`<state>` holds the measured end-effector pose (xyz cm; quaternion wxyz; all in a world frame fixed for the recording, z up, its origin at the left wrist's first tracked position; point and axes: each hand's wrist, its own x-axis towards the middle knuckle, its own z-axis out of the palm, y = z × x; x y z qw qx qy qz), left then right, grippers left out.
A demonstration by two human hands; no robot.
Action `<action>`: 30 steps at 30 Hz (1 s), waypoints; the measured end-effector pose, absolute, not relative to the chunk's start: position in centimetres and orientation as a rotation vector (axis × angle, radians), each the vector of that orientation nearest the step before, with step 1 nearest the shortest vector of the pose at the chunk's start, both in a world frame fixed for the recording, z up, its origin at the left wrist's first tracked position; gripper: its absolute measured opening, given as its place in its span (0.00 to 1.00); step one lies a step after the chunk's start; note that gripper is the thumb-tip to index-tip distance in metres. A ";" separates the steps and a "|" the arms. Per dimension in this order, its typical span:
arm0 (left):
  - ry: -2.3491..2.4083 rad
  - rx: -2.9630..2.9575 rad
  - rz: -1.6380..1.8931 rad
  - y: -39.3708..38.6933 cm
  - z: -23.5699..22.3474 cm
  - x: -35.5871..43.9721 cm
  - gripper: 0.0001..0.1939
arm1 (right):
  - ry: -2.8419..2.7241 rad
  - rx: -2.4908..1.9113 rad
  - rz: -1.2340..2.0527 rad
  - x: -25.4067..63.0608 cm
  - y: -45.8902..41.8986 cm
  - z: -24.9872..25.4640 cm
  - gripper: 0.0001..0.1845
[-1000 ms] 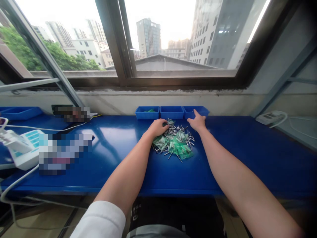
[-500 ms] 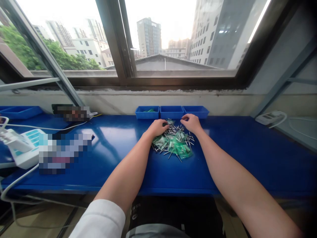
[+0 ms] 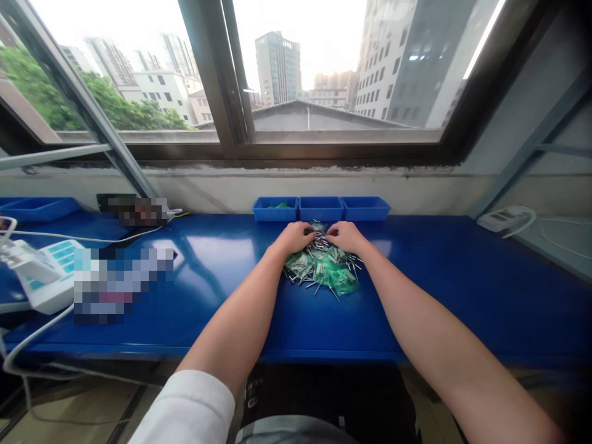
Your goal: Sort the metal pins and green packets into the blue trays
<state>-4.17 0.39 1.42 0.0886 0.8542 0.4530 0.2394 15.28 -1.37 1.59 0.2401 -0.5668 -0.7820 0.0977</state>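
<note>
A pile of thin silvery metal pieces (image 3: 319, 243), which look like rivets or pins, lies on the blue table in front of me. Small green plastic bags (image 3: 337, 271) with little parts inside lie on and among them. At the pile's far left edge is my left hand (image 3: 295, 238), its fingers curled in a pinch. Opposite it, my right hand (image 3: 348, 237) reaches into the pile's far right side, thumb and fingertips close together. What either hand pinches is too small to make out.
Three blue bins (image 3: 320, 209) stand behind the pile against the wall; the left one holds something green. To the left are a white device with blue keys (image 3: 55, 265), cables and blurred items. A white power strip (image 3: 502, 218) lies at the right end of the table (image 3: 444, 277).
My right hand has moved left and inward from beside the right bin to the metal pieces, and its fingers have closed. My left hand has stayed nearly still.
</note>
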 end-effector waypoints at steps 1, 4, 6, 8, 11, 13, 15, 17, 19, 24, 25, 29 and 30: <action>1.340 2.542 0.715 0.4 1.4 -4.2 0.15 | -2.146 -1.556 0.264 15.2 -1.4 1.6 0.08; 1.321 2.544 0.725 0.4 1.3 -4.1 0.14 | -2.154 -1.542 0.253 15.1 -1.3 1.4 0.07; 1.321 2.547 0.735 0.5 1.3 -4.2 0.14 | -2.154 -1.519 0.224 15.1 -1.3 1.4 0.06; 1.316 2.556 0.742 0.5 1.3 -4.2 0.14 | -2.127 -1.485 0.195 15.0 -1.4 1.4 0.06; 1.326 2.558 0.782 0.4 1.5 -4.1 0.15 | -2.012 -1.393 0.238 14.8 -1.6 1.6 0.07; 1.318 2.549 0.856 0.2 1.6 -4.0 0.16 | -1.938 -1.329 0.311 14.7 -1.8 1.7 0.08; 1.264 2.540 0.935 0.0 1.9 -3.9 0.17 | -1.904 -1.276 0.379 14.6 -1.8 1.8 0.08; 1.191 2.521 0.989 -0.2 2.1 -3.7 0.15 | -1.883 -1.232 0.443 14.6 -1.8 1.9 0.08; 1.156 2.478 1.037 -0.4 2.3 -3.6 0.15 | -1.864 -1.203 0.492 14.6 -1.7 1.9 0.09; 1.150 2.446 1.116 -0.5 2.7 -3.6 0.10 | -1.874 -1.201 0.505 14.6 -1.4 1.8 0.11; 1.149 2.459 1.109 -0.4 2.7 -3.6 0.09 | -1.873 -1.197 0.515 14.6 -1.4 1.8 0.11; 1.192 2.478 1.077 -0.3 2.6 -3.6 0.10 | -1.742 -1.122 0.656 14.5 -1.4 1.8 0.10; 1.210 2.477 1.072 -0.3 2.5 -3.6 0.10 | -1.692 -1.096 0.692 14.5 -1.5 1.8 0.11</action>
